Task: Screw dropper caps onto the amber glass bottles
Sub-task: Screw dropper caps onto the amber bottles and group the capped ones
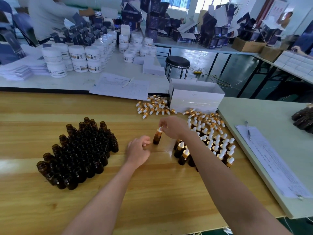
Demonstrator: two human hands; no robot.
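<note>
One amber bottle (156, 139) stands upright on the wooden table (152, 192), between the two groups of bottles. My right hand (172, 127) pinches the white-and-gold dropper cap (159, 131) that sits on this bottle's neck. My left hand (138, 150) rests on the table just left of the bottle, its fingers loosely curled and holding nothing. A dense block of uncapped amber bottles (79, 153) stands at the left. Capped bottles (218, 148) stand in a group at the right, partly hidden by my right forearm.
Loose dropper caps lie in two heaps (154, 106) (205, 119) by a white box (196, 97). A form and a pen (248, 130) lie on the pale table at right. White jars (76, 58), papers and dark cartons fill the far tables, where another person works.
</note>
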